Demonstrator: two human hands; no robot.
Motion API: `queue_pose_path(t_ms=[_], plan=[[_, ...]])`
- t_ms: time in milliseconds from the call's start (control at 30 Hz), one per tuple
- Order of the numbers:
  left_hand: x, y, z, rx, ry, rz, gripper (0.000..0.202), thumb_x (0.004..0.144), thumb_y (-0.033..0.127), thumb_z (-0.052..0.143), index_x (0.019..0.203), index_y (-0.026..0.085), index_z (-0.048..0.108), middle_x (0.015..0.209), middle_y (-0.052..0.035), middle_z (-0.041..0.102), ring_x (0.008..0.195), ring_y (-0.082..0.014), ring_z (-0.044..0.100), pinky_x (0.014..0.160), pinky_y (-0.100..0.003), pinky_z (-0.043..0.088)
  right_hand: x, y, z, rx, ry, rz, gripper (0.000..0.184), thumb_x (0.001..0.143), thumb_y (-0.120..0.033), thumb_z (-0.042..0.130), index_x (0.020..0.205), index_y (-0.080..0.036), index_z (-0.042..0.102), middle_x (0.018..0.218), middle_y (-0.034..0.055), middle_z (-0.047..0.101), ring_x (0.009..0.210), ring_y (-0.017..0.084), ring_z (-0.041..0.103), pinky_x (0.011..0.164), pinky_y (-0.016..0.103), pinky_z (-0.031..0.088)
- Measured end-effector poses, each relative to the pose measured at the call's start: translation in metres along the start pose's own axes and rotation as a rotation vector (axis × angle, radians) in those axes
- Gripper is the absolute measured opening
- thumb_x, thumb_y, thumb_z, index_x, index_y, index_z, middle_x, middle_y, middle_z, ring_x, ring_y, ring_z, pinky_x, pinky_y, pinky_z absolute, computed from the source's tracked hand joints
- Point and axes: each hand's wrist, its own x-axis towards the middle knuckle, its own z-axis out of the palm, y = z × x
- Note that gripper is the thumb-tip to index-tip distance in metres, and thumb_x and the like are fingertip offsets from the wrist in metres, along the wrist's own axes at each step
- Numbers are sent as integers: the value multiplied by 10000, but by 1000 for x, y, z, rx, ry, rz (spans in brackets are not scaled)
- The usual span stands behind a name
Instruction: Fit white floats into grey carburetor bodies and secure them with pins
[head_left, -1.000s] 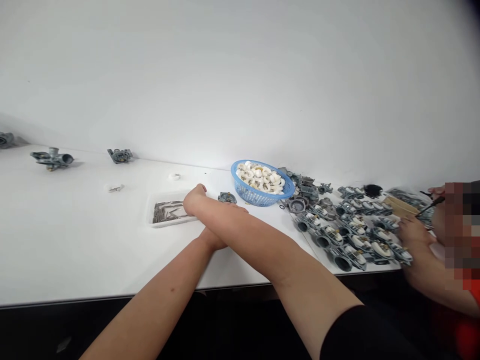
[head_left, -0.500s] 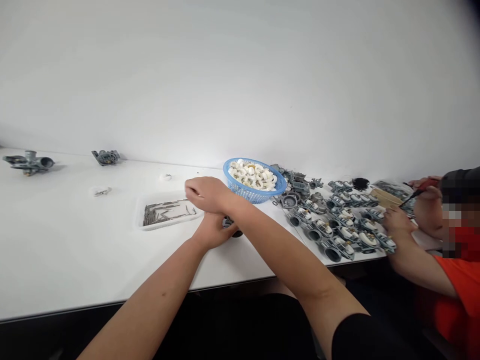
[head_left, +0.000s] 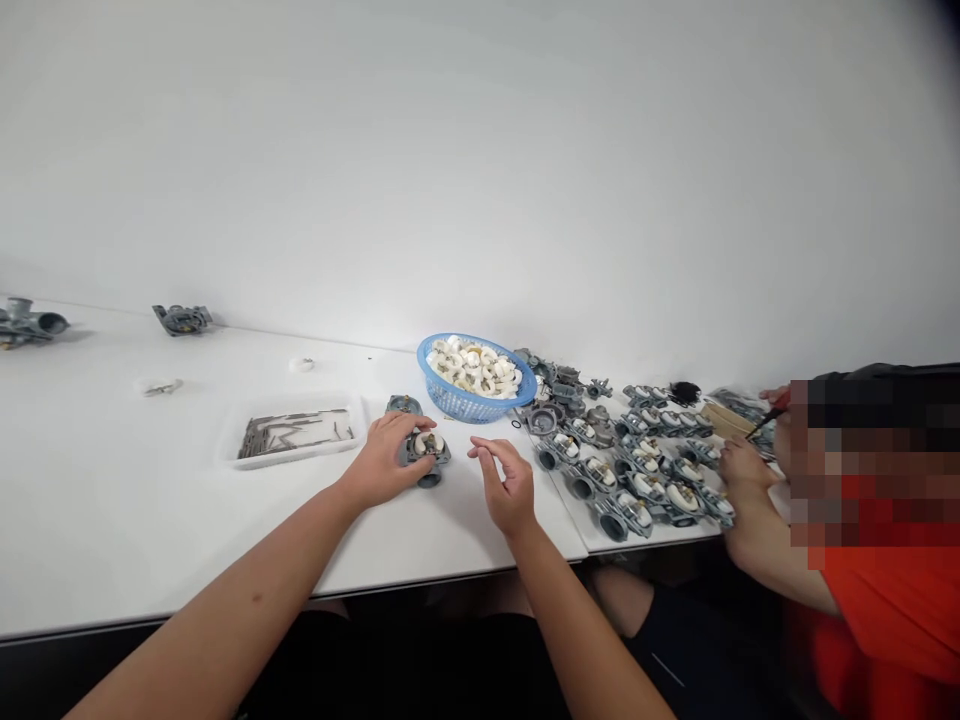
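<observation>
Your left hand (head_left: 382, 462) has its grip closed around a grey carburetor body (head_left: 426, 455), fingers wrapped over the near side and thumb on top. The body rests on the tabletop (head_left: 112, 500), open face up, with a white float seated in it.

Your right hand (head_left: 508, 482) hovers just beside the body, palm down, fingers loosely curled and apart. Nothing is seen in its grip, though a small part between the fingertips would be too small to tell.

Just behind the held body lies a second grey casting (head_left: 403, 404). To the left, a white tray (head_left: 229, 452) holds thin metal pins (head_left: 292, 432). Behind and to the right, a blue basket (head_left: 450, 402) is heaped with white floats (head_left: 472, 365).

Further right, rows of carburetor bodies (head_left: 637, 480) stand close together, each showing a white float. A co-worker's hand (head_left: 739, 462) rests at the end of these rows.

Status, as judged: the float is in place on the held body, but whether its pin is fitted cannot be told. The full basket and stocked tray indicate many units are not yet done.
</observation>
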Motion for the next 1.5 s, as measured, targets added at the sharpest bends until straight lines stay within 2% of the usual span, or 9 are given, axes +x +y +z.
queue_pose_path(t_ms=[100, 400, 600, 833, 1133, 1233, 1333, 1400, 1500], plan=[[-2, 0, 0, -38, 12, -60, 522, 820, 340, 616, 1320, 229, 514, 1255, -102, 617, 1268, -327, 502, 1105, -539, 382, -2, 5, 3, 43, -19, 92, 311, 1015, -333, 494, 980, -189, 767, 844, 68, 711, 860, 201, 655, 829, 349, 514], [-4, 1, 1, -14, 6, -86, 446, 827, 360, 597, 1248, 224, 543, 1267, -102, 623, 1290, -323, 504, 1132, -536, 366, -1, 24, 11, -26, -134, 325, 352, 923, -446, 572, 937, -169, 787, 837, 85, 748, 727, 205, 651, 670, 309, 490], [-5, 4, 1, -7, 17, -68, 498, 830, 349, 597, 1301, 229, 492, 1266, -93, 648, 1322, -315, 501, 1152, -541, 347, -1, 28, 12, -41, -187, 350, 332, 897, -417, 565, 935, -166, 779, 844, 80, 756, 742, 202, 662, 689, 298, 502], [-3, 3, 0, 13, 6, -30, 474, 840, 335, 605, 1289, 229, 497, 1292, -102, 649, 1322, -320, 506, 1149, -549, 352, 0, 25, 11, -85, -247, 331, 200, 783, -333, 644, 824, -202, 790, 628, 22, 656, 563, 154, 502, 587, 278, 418], [-5, 5, -1, 48, 36, -38, 467, 829, 345, 637, 1262, 221, 516, 1248, -97, 678, 1293, -323, 538, 1143, -562, 334, 0, 24, 13, 32, -134, 386, 284, 751, -406, 752, 909, -179, 687, 773, 26, 698, 552, 119, 412, 571, 263, 388], [-4, 2, 0, 24, 41, -20, 474, 830, 343, 651, 1266, 211, 517, 1237, -104, 675, 1252, -304, 564, 1127, -527, 363, 0, 16, 14, 85, -15, 364, 283, 761, -427, 779, 830, -173, 677, 707, 20, 669, 556, 118, 448, 572, 261, 398], [-4, -1, 0, 1, 50, -6, 492, 827, 344, 675, 1271, 201, 520, 1212, -104, 673, 1189, -279, 591, 1101, -490, 397, 1, 5, 17, 154, 123, 331, 269, 791, -415, 778, 795, -173, 659, 746, 43, 704, 571, 122, 515, 565, 260, 410], [-4, -2, 1, -6, 56, -2, 497, 824, 347, 685, 1269, 197, 523, 1203, -102, 671, 1165, -269, 599, 1093, -479, 405, 1, -1, 20, 223, 139, 310, 260, 808, -402, 772, 809, -177, 644, 817, 66, 738, 604, 133, 576, 572, 261, 434], [-4, -2, 1, -11, 62, 6, 498, 820, 343, 691, 1264, 192, 524, 1194, -105, 669, 1157, -266, 604, 1090, -471, 410, 1, -5, 24, 284, 73, 295, 258, 827, -408, 758, 854, -184, 633, 857, 81, 756, 653, 158, 639, 582, 267, 472]])
